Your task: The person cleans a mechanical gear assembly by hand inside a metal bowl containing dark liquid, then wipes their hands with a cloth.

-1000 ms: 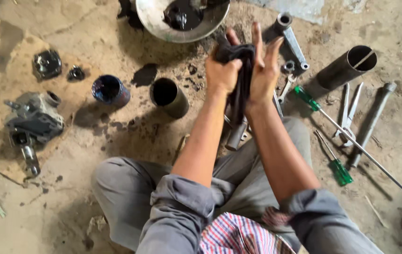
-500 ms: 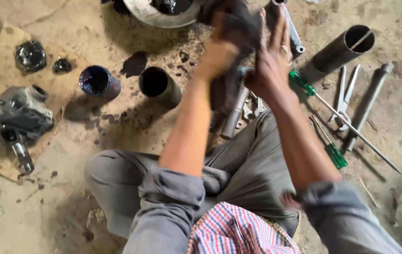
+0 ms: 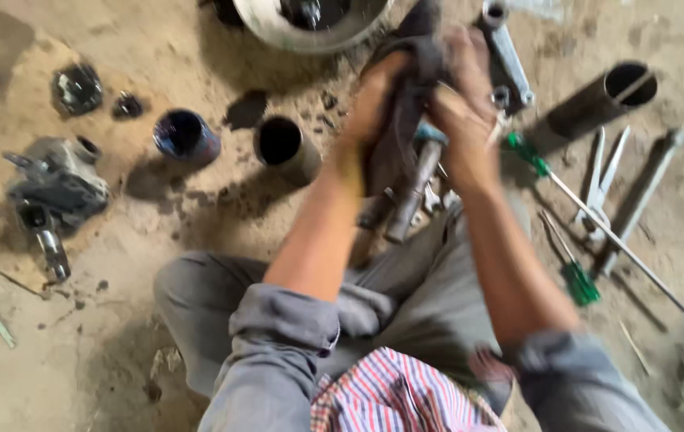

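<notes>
Both my hands are raised over the dirt floor and wrapped in a dark oily rag (image 3: 402, 120). My left hand (image 3: 374, 100) grips the rag from the left. My right hand (image 3: 462, 112) closes on it from the right. The picture is blurred by motion. Under the hands lies a grey metal rod (image 3: 414, 192) beside some spanners. A round metal basin (image 3: 310, 24) with black oil stands just beyond the hands.
Two short dark cylinders (image 3: 186, 136) (image 3: 286, 148) stand at centre left. A grey engine part (image 3: 54, 188) lies far left. To the right are a steel pipe (image 3: 602, 100), green-handled screwdrivers (image 3: 578, 280), pliers (image 3: 602, 180) and a long bar (image 3: 638, 200).
My right hand, flat and open against the rag before, has closed on it. Both hands keep rubbing the rag. The view has shaken and shifted slightly.
</notes>
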